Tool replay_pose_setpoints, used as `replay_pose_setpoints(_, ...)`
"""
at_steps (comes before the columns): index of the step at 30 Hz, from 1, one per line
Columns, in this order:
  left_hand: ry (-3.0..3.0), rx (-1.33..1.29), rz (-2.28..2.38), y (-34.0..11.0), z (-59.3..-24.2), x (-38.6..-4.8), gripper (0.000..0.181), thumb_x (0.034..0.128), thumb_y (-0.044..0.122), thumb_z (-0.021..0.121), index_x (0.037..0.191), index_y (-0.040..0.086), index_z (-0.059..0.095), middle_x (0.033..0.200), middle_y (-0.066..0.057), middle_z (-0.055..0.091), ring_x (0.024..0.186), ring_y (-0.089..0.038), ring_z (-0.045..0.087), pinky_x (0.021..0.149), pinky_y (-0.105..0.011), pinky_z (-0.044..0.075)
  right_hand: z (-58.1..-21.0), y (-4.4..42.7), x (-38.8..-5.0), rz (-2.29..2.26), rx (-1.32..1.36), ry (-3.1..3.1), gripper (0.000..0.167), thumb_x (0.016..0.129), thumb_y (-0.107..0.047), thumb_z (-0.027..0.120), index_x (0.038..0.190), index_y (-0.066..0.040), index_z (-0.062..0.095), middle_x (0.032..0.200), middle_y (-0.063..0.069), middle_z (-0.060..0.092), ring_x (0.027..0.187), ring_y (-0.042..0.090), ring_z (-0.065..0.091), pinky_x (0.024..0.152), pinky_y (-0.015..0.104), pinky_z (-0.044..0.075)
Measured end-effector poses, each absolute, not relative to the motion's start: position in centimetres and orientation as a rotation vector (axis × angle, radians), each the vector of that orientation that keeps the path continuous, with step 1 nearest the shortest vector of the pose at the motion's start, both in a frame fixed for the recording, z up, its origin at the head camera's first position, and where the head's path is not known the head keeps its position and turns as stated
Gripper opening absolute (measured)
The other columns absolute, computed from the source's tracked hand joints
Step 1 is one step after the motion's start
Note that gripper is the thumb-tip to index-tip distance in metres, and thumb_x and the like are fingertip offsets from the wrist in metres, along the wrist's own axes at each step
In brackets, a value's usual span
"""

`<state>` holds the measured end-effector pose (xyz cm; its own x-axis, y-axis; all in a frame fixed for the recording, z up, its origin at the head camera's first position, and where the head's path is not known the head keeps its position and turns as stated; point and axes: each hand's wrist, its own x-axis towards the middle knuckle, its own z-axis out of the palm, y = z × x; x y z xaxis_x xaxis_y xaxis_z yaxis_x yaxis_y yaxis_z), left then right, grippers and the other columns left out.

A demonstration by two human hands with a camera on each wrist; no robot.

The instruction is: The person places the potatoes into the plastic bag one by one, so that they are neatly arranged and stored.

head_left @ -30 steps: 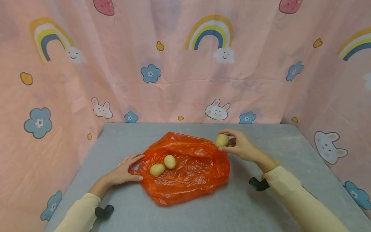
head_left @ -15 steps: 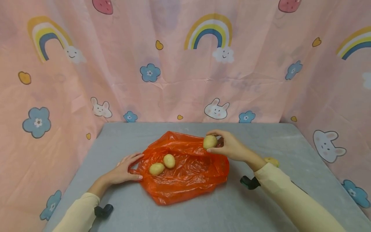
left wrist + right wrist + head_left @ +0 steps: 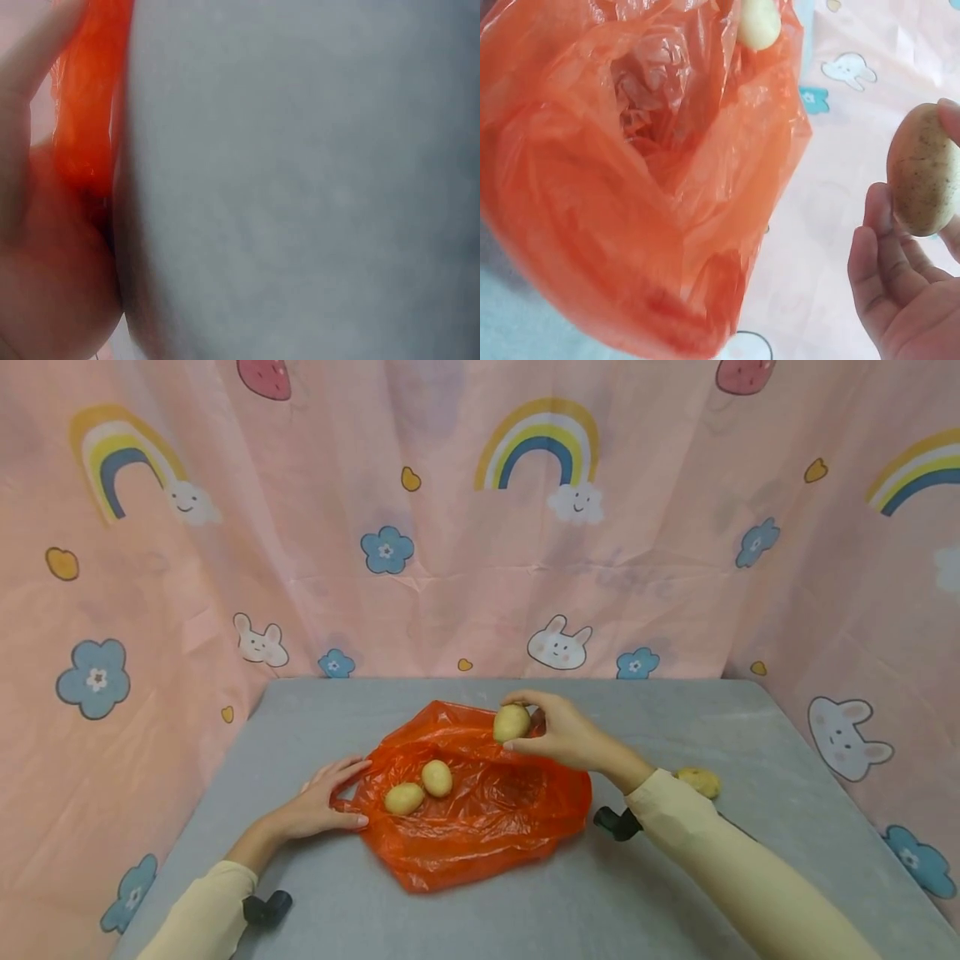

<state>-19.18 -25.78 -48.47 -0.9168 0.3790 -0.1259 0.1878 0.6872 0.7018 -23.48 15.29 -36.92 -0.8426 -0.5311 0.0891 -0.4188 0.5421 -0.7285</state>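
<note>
Head view: a potato [image 3: 512, 724] is held by the right hand [image 3: 566, 733] above the far side of a creased orange-red plastic bag [image 3: 487, 852]. It is clamped between the thumb on the near side and the fingers on the far side; in the right wrist view it is seen gripped near the fingertips, clear of the bag, with dark specks on its skin and with some of the fingers left off it. By the left hand [image 3: 322, 802] the bag's left end is touched, the thumb and the fingers being held well apart on either side of a gap by the plastic; whether any plastic is pinched cannot be told, since only part of the hand and a strip of orange are shown in the left wrist view. Within the left part of the bag an upright potato [image 3: 437, 778] and a lying potato [image 3: 404, 798] are seen uncovered, set close together. The bag is laid on a grey table [image 3: 322, 718]. Beyond the right sleeve [image 3: 720, 852], a yellowish lump [image 3: 699, 782], partly hidden by the cloth, is seen on the same surface. A dark device [image 3: 267, 908] is worn at the left wrist and a similar dark fitting [image 3: 617, 823] at the right. The table is backed by a pink curtain [image 3: 480, 568], printed with rainbows, rabbits and blue flowers.
</note>
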Motion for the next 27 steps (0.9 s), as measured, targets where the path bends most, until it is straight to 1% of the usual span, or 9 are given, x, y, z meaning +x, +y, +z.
replay_pose_setpoints(3, 2.636, 0.452, 1.065, -25.7, -48.4, -19.1, 0.089, 0.0826, 0.043, 0.079, 0.157, 0.018, 0.038, 0.167, -0.015, 0.023, 0.151, -0.049, 0.011, 0.11, -0.081, 0.006, -37.0, 14.7, -23.6, -1.196, -0.835, 2.622, 0.054, 0.087, -0.02, 0.08, 0.135, -0.01, 0.058, 0.116, 0.008, 0.065, 0.081, 0.018, 0.058, 0.073, 0.03, 0.052)
replay_pose_setpoints(7, 2.635, 0.451, 1.063, -25.7, -48.5, -19.1, 0.088, 0.0827, 0.043, 0.079, 0.157, 0.018, 0.038, 0.167, -0.015, 0.023, 0.151, -0.049, 0.011, 0.11, -0.081, 0.005, -37.2, 13.9, -23.7, -1.211, -0.848, 2.598, 0.055, 0.088, -0.021, 0.08, 0.136, -0.009, 0.058, 0.119, 0.009, 0.065, 0.081, 0.018, 0.06, 0.074, 0.03, 0.053)
replay_pose_setpoints(15, 2.642, 0.452, 1.067, -25.8, -48.5, -19.2, 0.089, 0.0818, 0.043, 0.08, 0.156, 0.019, 0.039, 0.167, -0.015, 0.024, 0.151, -0.049, 0.011, 0.11, -0.081, 0.005, -38.4, 11.9, -24.0, -1.206, -0.862, 2.541, 0.055, 0.089, -0.022, 0.08, 0.137, -0.008, 0.058, 0.118, 0.009, 0.066, 0.084, 0.015, 0.062, 0.075, 0.03, 0.054)
replay_pose_setpoints(19, 2.646, 0.456, 1.06, -25.8, -48.7, -19.3, 0.088, 0.0816, 0.043, 0.08, 0.156, 0.02, 0.039, 0.167, -0.014, 0.024, 0.151, -0.048, 0.011, 0.11, -0.081, 0.005, -39.0, 11.0, -24.1, -1.184, -0.876, 2.503, 0.054, 0.09, -0.022, 0.078, 0.137, -0.008, 0.057, 0.123, 0.01, 0.064, 0.086, 0.014, 0.063, 0.075, 0.029, 0.054)
replay_pose_setpoints(24, 2.651, 0.454, 1.048, -25.8, -48.6, -19.3, 0.089, 0.0818, 0.044, 0.08, 0.157, 0.02, 0.039, 0.167, -0.014, 0.024, 0.152, -0.048, 0.011, 0.11, -0.08, 0.006, -39.7, 9.9, -24.0, -1.129, -0.897, 2.481, 0.052, 0.089, -0.024, 0.079, 0.135, -0.006, 0.058, 0.127, 0.009, 0.063, 0.093, 0.018, 0.062, 0.078, 0.028, 0.053)
replay_pose_setpoints(27, 2.65, 0.459, 1.05, -25.7, -48.6, -19.3, 0.089, 0.0817, 0.044, 0.08, 0.156, 0.019, 0.039, 0.167, -0.015, 0.024, 0.152, -0.049, 0.011, 0.11, -0.08, 0.006, -40.0, 9.4, -23.8, -1.069, -0.899, 2.495, 0.049, 0.088, -0.027, 0.08, 0.13, -0.009, 0.061, 0.124, 0.007, 0.065, 0.095, 0.02, 0.06, 0.079, 0.027, 0.051)
